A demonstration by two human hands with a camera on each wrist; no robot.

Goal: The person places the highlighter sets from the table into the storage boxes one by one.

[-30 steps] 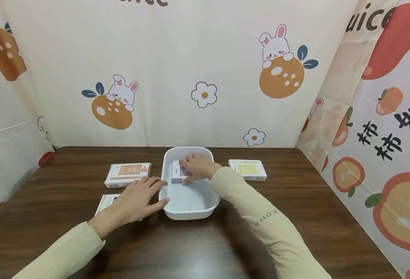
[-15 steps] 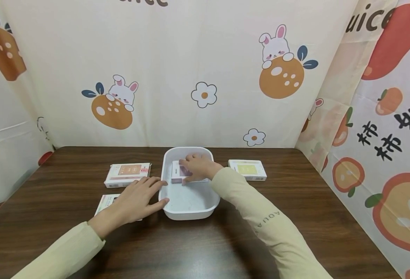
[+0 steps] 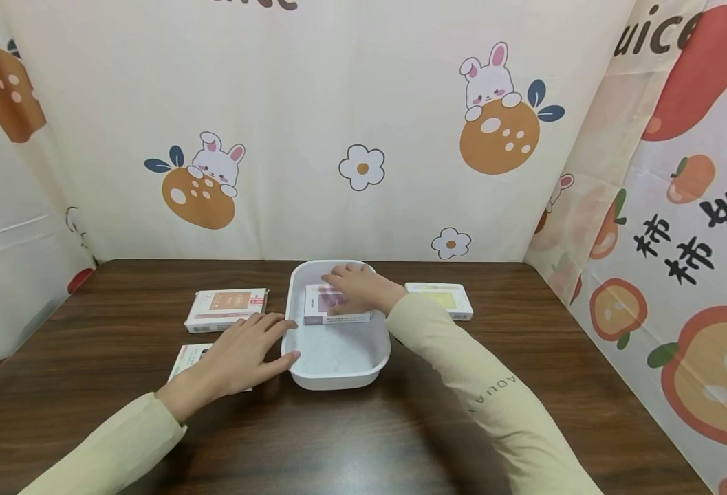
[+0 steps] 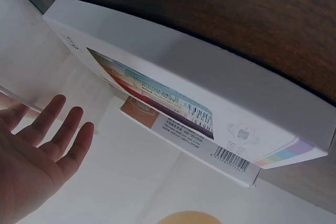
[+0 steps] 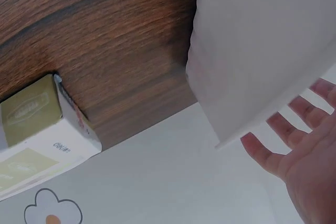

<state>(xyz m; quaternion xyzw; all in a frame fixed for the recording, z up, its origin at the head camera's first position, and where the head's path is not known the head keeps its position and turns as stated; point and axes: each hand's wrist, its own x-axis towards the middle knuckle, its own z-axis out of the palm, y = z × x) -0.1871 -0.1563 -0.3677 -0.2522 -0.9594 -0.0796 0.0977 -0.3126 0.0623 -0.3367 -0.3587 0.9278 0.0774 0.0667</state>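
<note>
On the dark wooden table (image 3: 363,440) I saw, nearest to my camera, the left hand (image 3: 243,355) with fingers spread at the rim of the white tray (image 3: 338,356), then, inside its far half, the purple-and-white box (image 3: 321,304), partly under the loosely opened right hand (image 3: 358,289), and behind, the printed curtain (image 3: 313,89).

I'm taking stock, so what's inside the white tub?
A purple-and-white box lies in the tub, toward its far end. The right hand covers part of the box; its contents are hidden.
</note>
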